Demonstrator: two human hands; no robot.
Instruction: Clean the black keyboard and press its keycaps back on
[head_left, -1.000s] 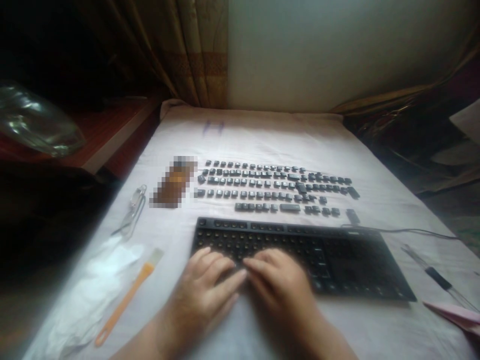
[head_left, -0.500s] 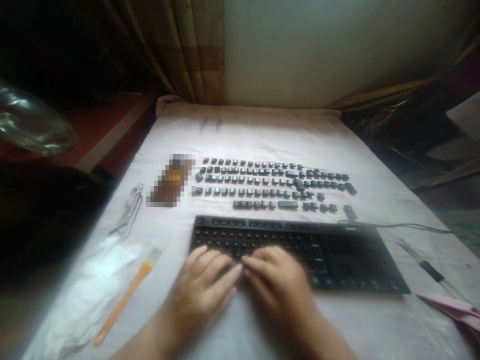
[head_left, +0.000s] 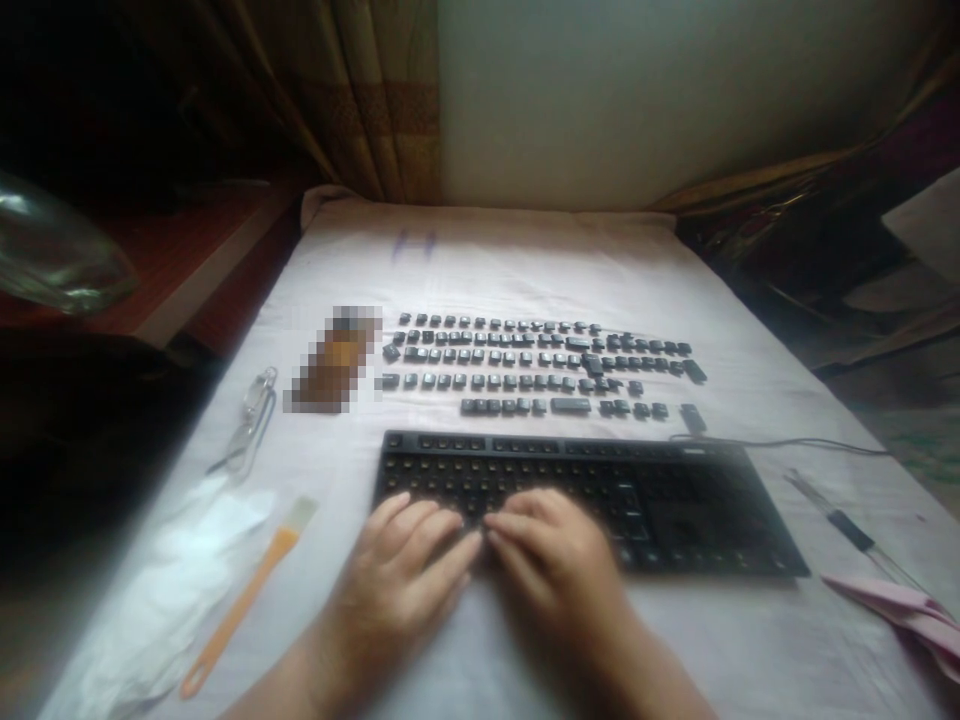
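A black keyboard base (head_left: 697, 520) with its keycaps off lies near the front of the cloth-covered table. My left hand (head_left: 412, 560) rests over its lower left part, fingers bent and pressed together. Close beside it, my right hand (head_left: 555, 560) is over the lower middle, its fingers also together. The fingertips of both hands nearly meet at the keyboard's front edge; anything small between them is too blurred to make out. Loose black keycaps (head_left: 480, 382) are laid out in several rows behind the keyboard.
On the left are an orange brush (head_left: 240, 610), white crumpled material (head_left: 180, 570), eyeglasses (head_left: 251, 425) and a pixelated brown object (head_left: 334, 365). A cable (head_left: 810, 441), a thin dark-handled tool (head_left: 851, 530) and pink cloth (head_left: 900, 605) lie right.
The view has shifted slightly, so the table and its objects appear a little further left. Both hands keep nearly the same pose at the keyboard.
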